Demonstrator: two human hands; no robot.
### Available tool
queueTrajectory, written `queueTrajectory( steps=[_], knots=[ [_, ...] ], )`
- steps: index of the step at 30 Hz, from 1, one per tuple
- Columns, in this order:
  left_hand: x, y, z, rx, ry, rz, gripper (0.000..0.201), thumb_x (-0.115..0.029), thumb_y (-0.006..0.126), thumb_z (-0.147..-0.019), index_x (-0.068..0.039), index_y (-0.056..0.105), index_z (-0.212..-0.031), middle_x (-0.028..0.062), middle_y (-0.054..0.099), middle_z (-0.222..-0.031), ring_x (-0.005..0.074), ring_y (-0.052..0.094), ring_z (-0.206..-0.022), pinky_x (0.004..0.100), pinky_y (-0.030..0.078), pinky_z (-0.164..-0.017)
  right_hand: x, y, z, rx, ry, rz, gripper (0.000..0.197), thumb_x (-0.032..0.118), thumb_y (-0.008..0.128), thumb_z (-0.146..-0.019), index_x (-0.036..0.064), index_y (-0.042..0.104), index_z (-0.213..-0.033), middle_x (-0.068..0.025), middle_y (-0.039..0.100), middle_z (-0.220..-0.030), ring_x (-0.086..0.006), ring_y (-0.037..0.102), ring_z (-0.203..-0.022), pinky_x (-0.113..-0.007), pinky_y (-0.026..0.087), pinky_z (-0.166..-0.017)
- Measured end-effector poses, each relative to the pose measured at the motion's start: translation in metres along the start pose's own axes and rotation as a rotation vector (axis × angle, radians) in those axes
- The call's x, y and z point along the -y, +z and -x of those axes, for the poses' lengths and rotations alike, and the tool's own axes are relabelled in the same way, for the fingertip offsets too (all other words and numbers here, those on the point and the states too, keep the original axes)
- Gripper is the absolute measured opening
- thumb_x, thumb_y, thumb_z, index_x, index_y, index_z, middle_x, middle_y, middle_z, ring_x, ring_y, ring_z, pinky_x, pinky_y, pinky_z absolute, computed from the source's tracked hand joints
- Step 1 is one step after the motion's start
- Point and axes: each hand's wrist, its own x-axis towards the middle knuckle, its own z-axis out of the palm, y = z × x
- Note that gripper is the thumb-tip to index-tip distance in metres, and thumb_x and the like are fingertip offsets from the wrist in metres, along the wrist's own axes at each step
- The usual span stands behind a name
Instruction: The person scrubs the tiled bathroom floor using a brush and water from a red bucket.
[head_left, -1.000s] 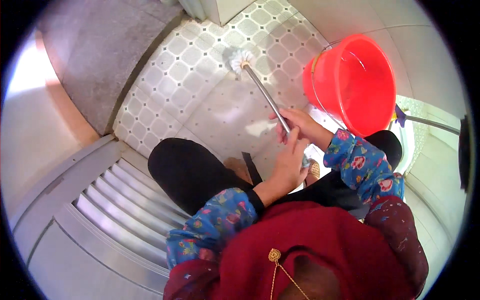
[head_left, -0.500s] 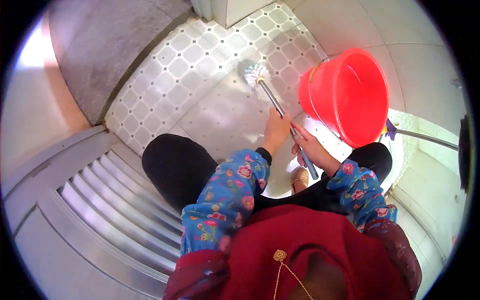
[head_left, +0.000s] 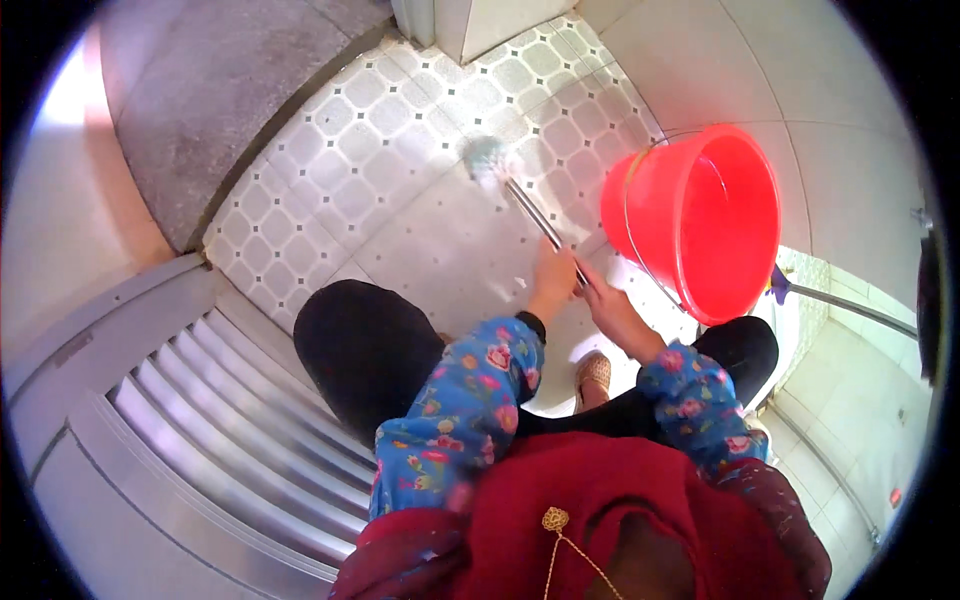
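Observation:
A long-handled scrub brush slants across the middle, its grey metal handle running away from me to a blurred white and green head on the tiled floor. My left hand is wrapped round the handle. Just behind it, to the right, my right hand also grips the handle, hiding the near end. Both arms wear blue flowered sleeves. To the right of my hands, a red bucket with a wire handle is tilted, its opening facing me.
A louvred grey door stands at the left. Beyond it a raised grey stone step borders the tiles. A second pole with a purple fitting leans near the bucket. My knees and one sandal frame the near floor.
The brush head has shifted slightly left and nearer across the tiles and is now blurred. My hands have moved with the handle, which lies at a flatter slant. The whole view has shifted a little.

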Motion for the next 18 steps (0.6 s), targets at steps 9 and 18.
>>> queueTrajectory(
  steps=[9, 18],
  knots=[
    [-0.112, -0.005, -0.004, -0.515, 0.706, -0.201, 0.044, -0.018, 0.052, -0.080, 0.000, 0.041, -0.118, 0.0221, 0.056, -0.091, 0.0390, 0.054, -0.091, 0.0422, 0.042, -0.081, 0.014, -0.039, -0.105, -0.034, -0.371, 0.114, 0.043, 0.022, 0.039, -0.090, 0.0103, 0.033, -0.131, -0.0223, 0.052, -0.114, -0.0341, 0.052, -0.106, -0.038, 0.040, -0.087],
    [-0.220, -0.201, 0.035, -0.428, 0.648, 0.488, 0.045, -0.003, 0.051, -0.080, -0.001, 0.032, -0.120, 0.0159, 0.050, -0.099, 0.0269, 0.062, -0.070, 0.0318, 0.049, -0.054, 0.029, -0.010, -0.094, -0.115, -0.384, 0.242, 0.042, 0.019, 0.034, -0.090, 0.0123, 0.033, -0.131, -0.0272, 0.052, -0.108, -0.0385, 0.056, -0.092, -0.043, 0.044, -0.080]
  ],
)
